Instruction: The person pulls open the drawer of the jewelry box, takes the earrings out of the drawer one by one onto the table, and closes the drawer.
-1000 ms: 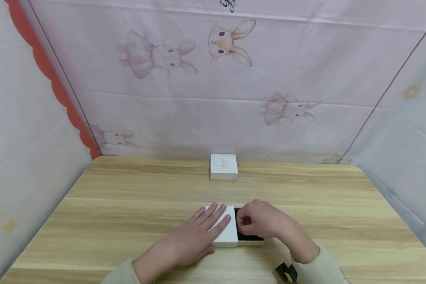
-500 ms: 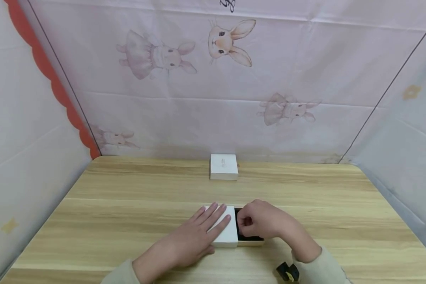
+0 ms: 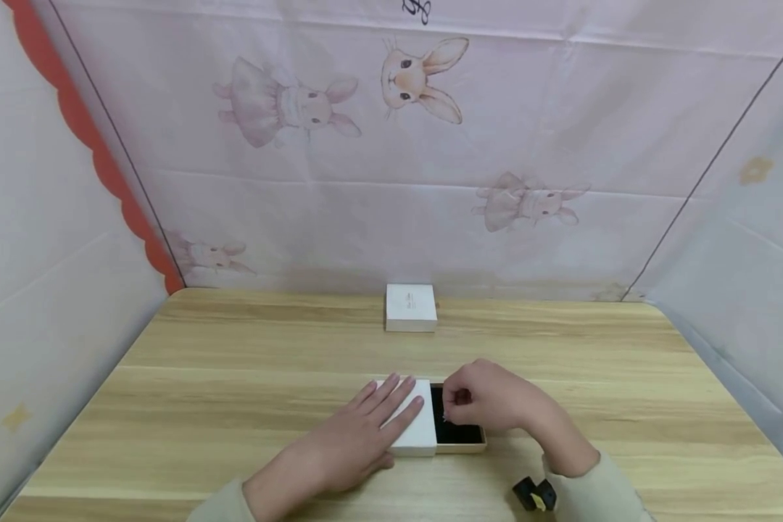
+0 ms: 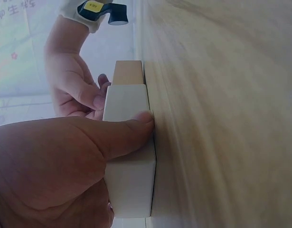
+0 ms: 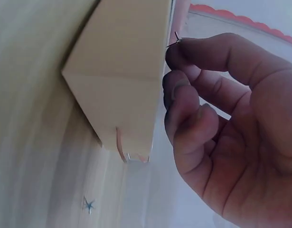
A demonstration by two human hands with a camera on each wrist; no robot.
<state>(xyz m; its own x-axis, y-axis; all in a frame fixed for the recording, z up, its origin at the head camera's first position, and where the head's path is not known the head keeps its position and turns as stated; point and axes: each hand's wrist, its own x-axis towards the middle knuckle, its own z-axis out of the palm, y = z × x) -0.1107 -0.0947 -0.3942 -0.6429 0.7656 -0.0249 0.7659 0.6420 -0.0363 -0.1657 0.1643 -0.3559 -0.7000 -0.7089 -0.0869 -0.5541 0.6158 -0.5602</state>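
Observation:
A white slide-out box (image 3: 423, 442) lies on the table, its black-lined drawer (image 3: 460, 435) partly out to the right. Across the sleeve's top my left hand (image 3: 365, 435) rests with fingers straight and spread. In the left wrist view, the left thumb (image 4: 131, 135) presses the sleeve's side. Above the drawer, my right hand (image 3: 489, 395) pinches a tiny silvery piece (image 5: 175, 41) between thumb and forefinger. Two thin prongs of it stick out; the fingertips hide the rest, so its kind is unclear.
A second white box (image 3: 411, 304) with small print stands at the table's back. The right wrist carries a black-and-yellow device (image 3: 535, 494). A small bluish star shape (image 5: 89, 205) shows beyond the drawer. A rabbit-printed cloth (image 3: 365, 239) hangs behind the wooden table (image 3: 202, 406).
My right hand has lifted slightly and shifted right, baring more of the black lining, and the silvery piece now shows at its fingertips. The left hand stays in place.

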